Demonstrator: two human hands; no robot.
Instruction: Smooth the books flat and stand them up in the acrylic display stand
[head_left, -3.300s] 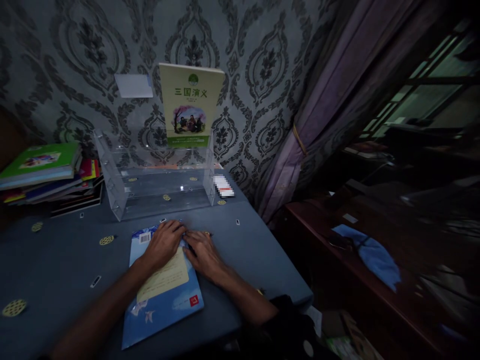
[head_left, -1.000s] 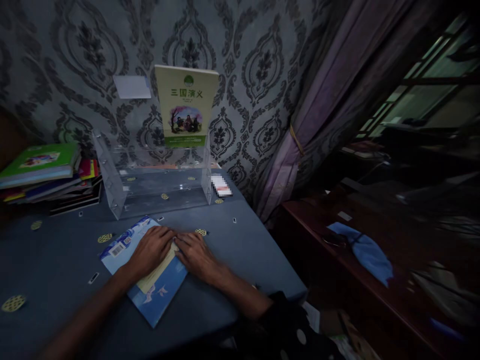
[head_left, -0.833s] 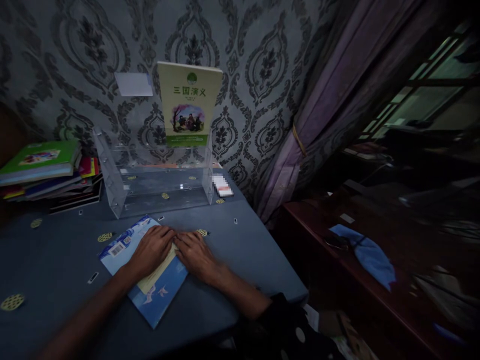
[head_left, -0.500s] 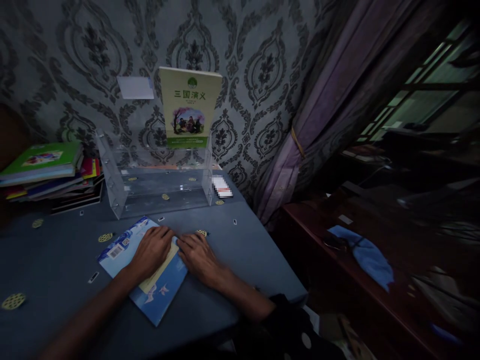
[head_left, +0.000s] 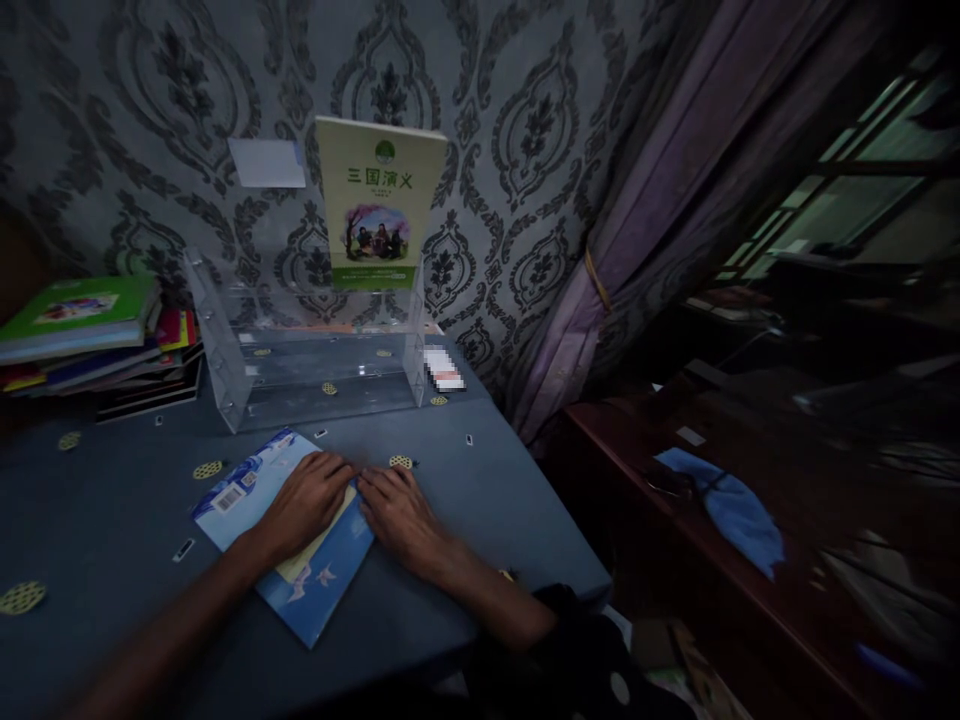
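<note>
A blue book (head_left: 247, 500) lies flat and back cover up on the grey-blue table (head_left: 112, 520), turned at an angle. My left hand (head_left: 304, 505) rests palm down on the book, fingers stretched out. Beside it, my right hand (head_left: 397, 515) lies flat at the book's right edge, fingers out, partly on the table. Neither hand grips anything. Behind them stands a clear acrylic rack (head_left: 307, 350) with a green book (head_left: 375, 205) upright on its top tier.
A stack of books (head_left: 90, 340) sits at the far left. Small round yellow discs (head_left: 206, 468) and tiny tags are scattered on the table. The table's right edge drops to a dark wooden bench with a blue cloth (head_left: 724, 510). A purple curtain (head_left: 600, 250) hangs behind.
The blue book has been turned counter-clockwise under my hands since the earliest frame, its barcode corner swinging left. Over the last second, hands and book have barely shifted.
</note>
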